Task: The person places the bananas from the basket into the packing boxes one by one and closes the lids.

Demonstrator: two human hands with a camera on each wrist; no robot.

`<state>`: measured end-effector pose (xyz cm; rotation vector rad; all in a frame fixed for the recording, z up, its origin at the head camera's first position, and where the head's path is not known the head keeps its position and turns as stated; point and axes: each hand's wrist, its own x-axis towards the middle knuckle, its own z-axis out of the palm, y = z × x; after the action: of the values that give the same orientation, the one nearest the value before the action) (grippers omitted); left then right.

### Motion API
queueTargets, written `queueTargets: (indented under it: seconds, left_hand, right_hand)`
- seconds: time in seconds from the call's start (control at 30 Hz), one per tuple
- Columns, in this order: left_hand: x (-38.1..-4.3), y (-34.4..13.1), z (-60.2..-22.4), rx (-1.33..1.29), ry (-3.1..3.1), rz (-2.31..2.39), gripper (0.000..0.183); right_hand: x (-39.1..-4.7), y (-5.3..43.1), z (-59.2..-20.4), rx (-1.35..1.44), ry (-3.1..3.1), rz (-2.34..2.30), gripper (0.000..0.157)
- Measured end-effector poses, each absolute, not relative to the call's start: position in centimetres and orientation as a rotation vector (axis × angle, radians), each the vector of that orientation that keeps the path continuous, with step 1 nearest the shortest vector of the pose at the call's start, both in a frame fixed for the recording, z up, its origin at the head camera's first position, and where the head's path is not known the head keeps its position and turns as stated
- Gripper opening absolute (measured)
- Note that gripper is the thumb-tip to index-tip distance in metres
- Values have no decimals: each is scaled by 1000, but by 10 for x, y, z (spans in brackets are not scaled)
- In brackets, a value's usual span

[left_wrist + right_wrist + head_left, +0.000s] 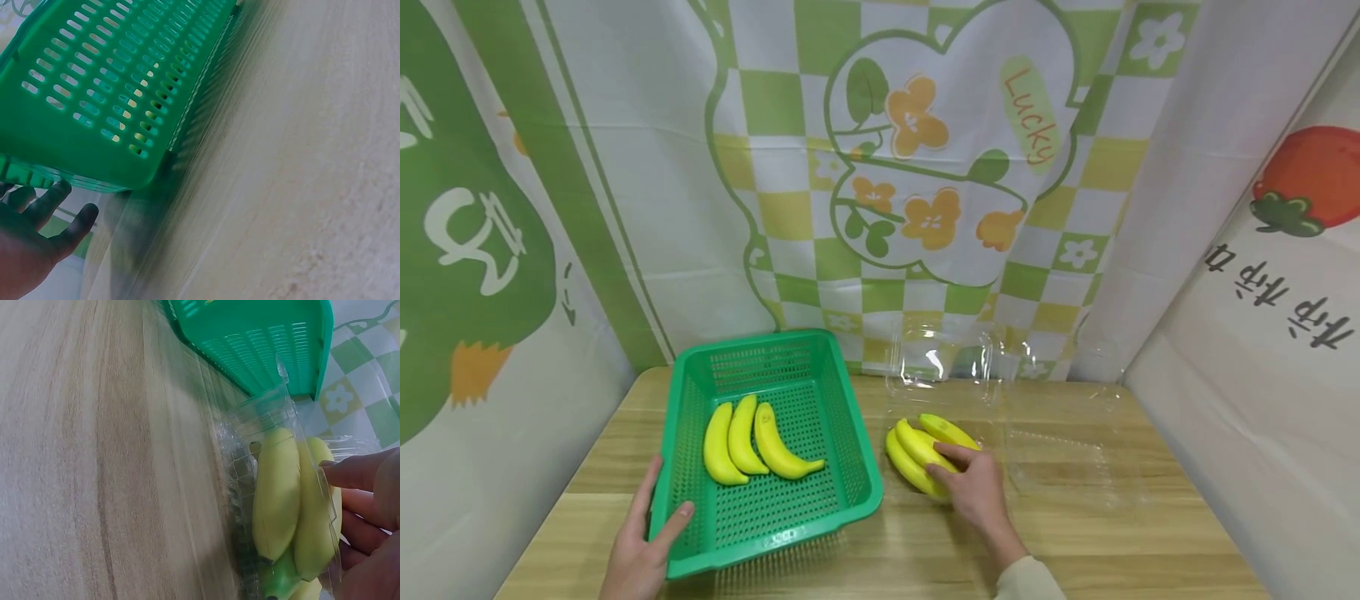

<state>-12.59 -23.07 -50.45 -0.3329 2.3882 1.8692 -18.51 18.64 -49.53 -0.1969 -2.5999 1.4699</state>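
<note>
My right hand [977,492] has its thumb and fingertips around the near end of a yellow banana [917,443]. That banana lies among several in a clear plastic clamshell box [265,409]; another banana [949,431] shows behind it. In the right wrist view the hand reaches over the box's side, fingers against the fruit. At the left, three bananas [741,437] lie side by side in a green perforated basket [767,540]. My left hand [643,533] is at the basket's left side, thumb over the rim and fingers outside, extended and spread in the left wrist view.
To the right stands a second clear plastic box [1060,467] with its lid raised. The first box's raised lid [940,362] leans near the patterned cloth [880,292] at the back. All stand on a wood-grain table [880,558], with cloth walls at both sides.
</note>
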Motion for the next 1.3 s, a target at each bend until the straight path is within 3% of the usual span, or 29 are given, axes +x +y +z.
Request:
queueTargets:
  seconds: [0.57,0.9,1.1,1.3]
  left_hand:
    - [-129,-236,-500,-349,2496,1643,94]
    - [-124,-235,-495,-43,3023,1493,77]
    - [-124,-224,-475,-37,3133,1472,64]
    - [-131,-204,-440,-3,2880,1594,74]
  right_hand:
    - [-181,195,-497,-311,-2302,1769,32]
    - [-175,206,-490,-227,-2149,1869,35]
    - [-172,221,-485,-234,-2173,1843,38]
    - [-172,237,-473,-249,-2219,1827,45]
